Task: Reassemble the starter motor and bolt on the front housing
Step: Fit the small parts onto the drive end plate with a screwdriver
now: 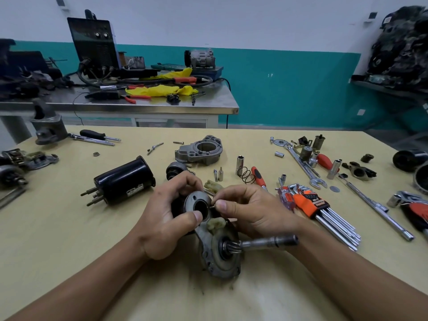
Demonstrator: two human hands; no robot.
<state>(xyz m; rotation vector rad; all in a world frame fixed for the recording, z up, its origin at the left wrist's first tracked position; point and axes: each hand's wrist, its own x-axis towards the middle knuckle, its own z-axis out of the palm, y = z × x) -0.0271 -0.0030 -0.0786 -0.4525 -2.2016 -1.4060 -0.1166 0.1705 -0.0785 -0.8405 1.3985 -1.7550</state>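
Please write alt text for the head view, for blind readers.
The left hand grips a partly assembled starter motor while the right hand pinches a small metal part at its rim. Hex keys and the front housing lie on the table.

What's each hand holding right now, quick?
Left hand: fingers curled round the starter assembly, gripping it.
Right hand: pinching a small metal part against the assembly's round flange; too small to identify.

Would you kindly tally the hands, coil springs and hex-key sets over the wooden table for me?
Hands: 2, left hand gripping the starter assembly, right hand pinching a small pin
Coil springs: 1
Hex-key sets: 1
Total: 4
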